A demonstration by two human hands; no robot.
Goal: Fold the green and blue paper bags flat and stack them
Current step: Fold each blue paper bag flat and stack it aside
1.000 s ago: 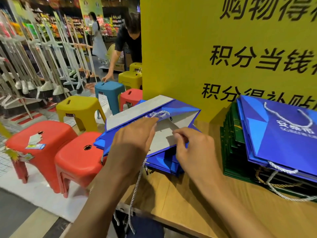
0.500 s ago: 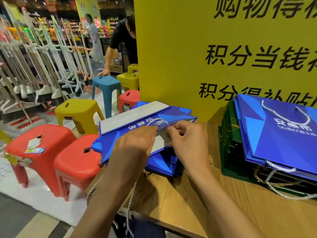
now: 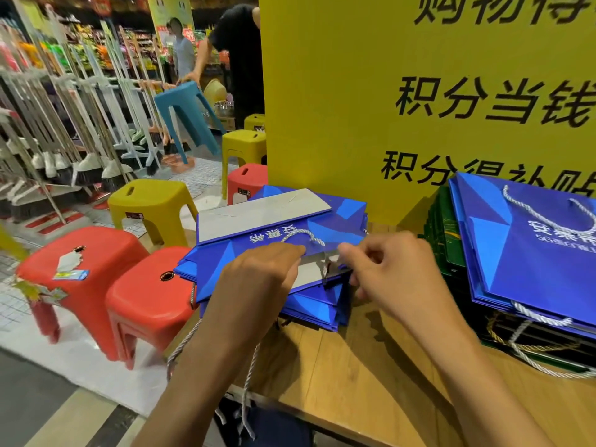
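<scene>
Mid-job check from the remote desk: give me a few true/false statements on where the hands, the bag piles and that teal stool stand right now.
1. The left hand and right hand both touch the top blue bag of the left pile. True.
2. A green bag tops the right pile. False: a flat blue bag lies on the green bags.
3. The teal stool stands on the floor. False: a person in black holds it tilted in the air.
4. A rope handle hangs over the wooden table's front edge. True.
</scene>
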